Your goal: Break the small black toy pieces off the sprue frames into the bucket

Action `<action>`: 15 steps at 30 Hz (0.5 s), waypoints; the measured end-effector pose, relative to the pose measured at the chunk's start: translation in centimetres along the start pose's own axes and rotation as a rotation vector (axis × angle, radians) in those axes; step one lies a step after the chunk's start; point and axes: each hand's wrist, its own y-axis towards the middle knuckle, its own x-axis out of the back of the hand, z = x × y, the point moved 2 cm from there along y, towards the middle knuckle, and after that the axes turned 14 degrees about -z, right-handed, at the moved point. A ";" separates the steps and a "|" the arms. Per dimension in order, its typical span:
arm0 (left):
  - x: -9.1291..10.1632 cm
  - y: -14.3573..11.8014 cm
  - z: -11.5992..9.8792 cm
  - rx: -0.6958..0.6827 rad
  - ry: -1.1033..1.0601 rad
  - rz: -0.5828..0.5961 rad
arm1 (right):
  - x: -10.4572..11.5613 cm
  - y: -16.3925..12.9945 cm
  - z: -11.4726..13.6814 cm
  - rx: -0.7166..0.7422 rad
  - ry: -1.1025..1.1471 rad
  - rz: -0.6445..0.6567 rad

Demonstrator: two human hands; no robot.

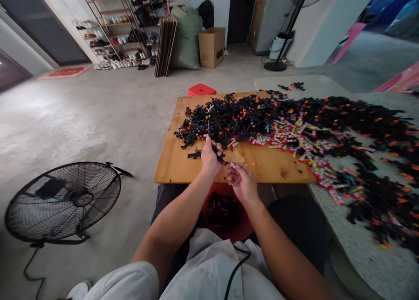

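Note:
My left hand (pixel 210 155) grips a small black plastic piece (pixel 221 158) at the near edge of a wooden board (pixel 183 160). My right hand (pixel 242 182) sits just to its right and pinches a tiny colourful tube (pixel 232 164) at its fingertips, close to the black piece. Behind both hands a big heap of black plastic parts (pixel 229 117) with orange and blue tips covers the board. A band of small colourful wrapped tubes (pixel 288 138) runs to the right of the heap.
A red bin (pixel 222 213) holding black pieces sits between my knees under the board. More black parts spread over a speckled table (pixel 376 256) at right. A black floor fan (pixel 65 199) stands at left. A red stool (pixel 201 90) is behind the board.

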 end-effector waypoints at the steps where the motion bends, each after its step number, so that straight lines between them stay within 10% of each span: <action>1: 0.0 0.0 0.1 0.002 0.005 -0.008 | 0.0 0.0 0.0 0.008 -0.005 -0.004; 15: 0.6 0.0 0.6 -0.006 -0.009 -0.097 | 0.5 -0.7 -1.3 0.246 -0.261 -0.027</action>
